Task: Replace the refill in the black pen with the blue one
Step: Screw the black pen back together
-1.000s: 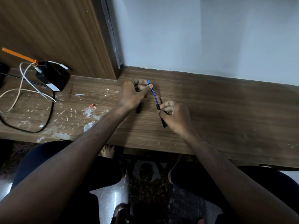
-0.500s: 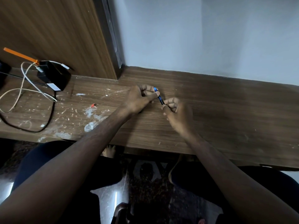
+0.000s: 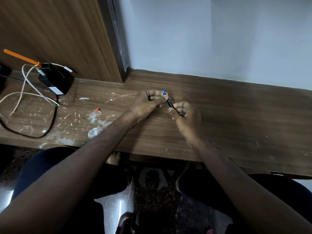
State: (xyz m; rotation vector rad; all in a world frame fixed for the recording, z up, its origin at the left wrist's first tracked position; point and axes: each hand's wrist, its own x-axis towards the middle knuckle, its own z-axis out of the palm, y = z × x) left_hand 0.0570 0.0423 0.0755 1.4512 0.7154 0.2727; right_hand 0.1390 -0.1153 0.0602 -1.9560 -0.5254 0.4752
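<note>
The blue refill [image 3: 166, 97] is held just above the wooden desk [image 3: 236, 115], its long axis slanted, the upper end pointing away toward the wall [image 3: 219, 39]. Its lower end is seated in the black pen [image 3: 173, 108]. The refill is pinched by the left hand [image 3: 146, 103]; the pen is enclosed by the curled right hand [image 3: 185, 115].
</note>
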